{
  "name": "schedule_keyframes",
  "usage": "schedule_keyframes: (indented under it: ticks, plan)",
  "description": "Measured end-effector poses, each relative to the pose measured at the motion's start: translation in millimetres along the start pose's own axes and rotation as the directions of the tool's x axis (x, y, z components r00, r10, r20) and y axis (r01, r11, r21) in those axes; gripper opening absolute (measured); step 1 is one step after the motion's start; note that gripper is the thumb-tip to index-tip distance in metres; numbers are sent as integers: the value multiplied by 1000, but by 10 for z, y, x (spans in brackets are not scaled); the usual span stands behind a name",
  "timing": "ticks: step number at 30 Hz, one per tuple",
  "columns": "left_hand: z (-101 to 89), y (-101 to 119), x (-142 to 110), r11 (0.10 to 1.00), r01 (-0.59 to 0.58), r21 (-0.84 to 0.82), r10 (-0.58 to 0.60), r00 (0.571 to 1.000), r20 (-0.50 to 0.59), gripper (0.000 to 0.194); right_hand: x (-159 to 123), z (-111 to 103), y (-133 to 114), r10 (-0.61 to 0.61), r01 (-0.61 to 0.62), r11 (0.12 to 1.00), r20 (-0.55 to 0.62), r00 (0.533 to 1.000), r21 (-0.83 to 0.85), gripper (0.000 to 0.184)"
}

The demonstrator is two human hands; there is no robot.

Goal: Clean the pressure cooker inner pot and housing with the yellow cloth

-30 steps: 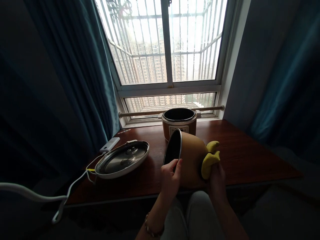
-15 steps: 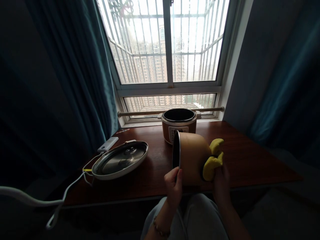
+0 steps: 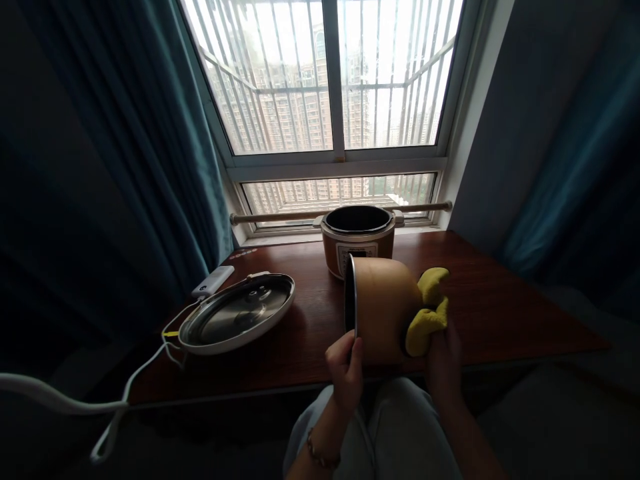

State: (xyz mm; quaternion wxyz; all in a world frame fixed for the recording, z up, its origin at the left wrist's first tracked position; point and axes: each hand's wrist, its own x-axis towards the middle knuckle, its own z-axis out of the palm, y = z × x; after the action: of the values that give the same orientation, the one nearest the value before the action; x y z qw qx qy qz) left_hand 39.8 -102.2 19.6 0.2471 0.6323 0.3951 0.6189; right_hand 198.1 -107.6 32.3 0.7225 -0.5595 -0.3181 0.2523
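1. While daylight is let in through a barred window point(image 3: 340, 80) at the far side, an inner pot point(image 3: 383, 307) is held on its side over the near edge of a table point(image 3: 313, 333), its dark mouth turned left and its base right, in front of a cooker point(image 3: 386, 245).

2. Because thin metal walls are suggested, the pot is judged stiff and fairly light, made awkward more by bulk than by weight; its smooth tan outside could be slippery if damp, and its dark lining could be scratched by anything hard.

3. At the rim, where the surest hold is judged to lie, the pot is pinched by the left hand point(image 3: 346, 372), thumb outside and fingers curled at the edge. Steadying is best given at the base.

4. There, a soft yellow cloth point(image 3: 423, 330) is held by the right hand point(image 3: 444, 365); its fingers are lost in shadow, and whether they are pinching or spread cannot be told.

5. On the red-brown, faintly glossy surface, a lid point(image 3: 237, 317) is laid at left, with a white device point(image 3: 213, 281) just beyond and a white cable point(image 3: 50, 399) trailed off to the left.

6. Dimness is seen across the room, framed by a left curtain point(image 3: 115, 133) and a right curtain point(image 3: 560, 173), both blue; a rod point(image 3: 280, 217) is set across the lower panes.
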Motion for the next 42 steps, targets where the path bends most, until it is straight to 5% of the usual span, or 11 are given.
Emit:
schedule_keyframes:
  ticks: [12,18,20,24,29,32,36,42]
  plan:
    - [-78,-70,-83,1000,-16,3,16,1000,23,29,-118,-16,6,-62,63,995,19,998,-83,53]
    - [-102,-85,-153,999,-37,24,36,999,27,26,-182,-13,-36,-186,195,923,61,981,-333,48]
    - [-111,-94,-174,999,-35,25,34,999,39,27,-190,15,-77,-328,346,849,115,938,-399,45]
    - [-133,-124,-212,999,-36,35,34,998,57,26,-206,149,-233,-594,640,621,260,761,-453,39]
    - [-143,-104,-257,998,-64,13,62,994,86,24,-328,425,-460,-674,813,396,465,573,-427,33]
    - [-145,-61,-272,997,-81,-8,82,993,79,25,-379,521,-524,-683,851,338,518,515,-401,33]
    - [-179,-58,-303,994,-104,-12,105,986,131,25,-277,469,-528,-662,833,364,514,546,-417,30]
    - [-269,-162,-410,960,-232,154,207,964,165,26,46,239,-439,-596,692,561,358,719,-455,36]
